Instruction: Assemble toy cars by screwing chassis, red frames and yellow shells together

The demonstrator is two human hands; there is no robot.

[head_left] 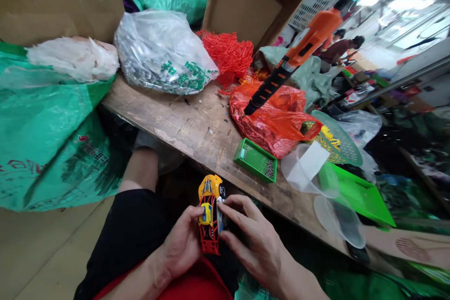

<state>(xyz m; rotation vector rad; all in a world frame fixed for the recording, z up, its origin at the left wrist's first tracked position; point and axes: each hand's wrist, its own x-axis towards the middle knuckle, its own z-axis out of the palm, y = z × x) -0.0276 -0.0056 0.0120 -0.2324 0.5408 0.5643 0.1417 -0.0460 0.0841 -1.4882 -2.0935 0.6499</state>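
Note:
Over my lap, just off the table's front edge, is a toy car point(208, 187) with a yellow front, a red open frame and a yellow-and-blue block on top. My left hand point(183, 239) grips it from the left, thumb on the block. On the other side, the fingers of my right hand point(251, 229) are closed against a small white-and-blue part point(220, 213) along the car's flank. Whether that part is fixed to the car I cannot tell. A dark wheel shows at the front right; my fingers hide the car's underside.
An orange electric screwdriver point(302, 49) hangs over a red plastic bag point(270, 126). On the wooden table point(176, 124) are a green tray point(255, 161) of small screws, clear tubs point(309, 173), red parts point(230, 56) and a clear bag point(161, 51). Two people work behind.

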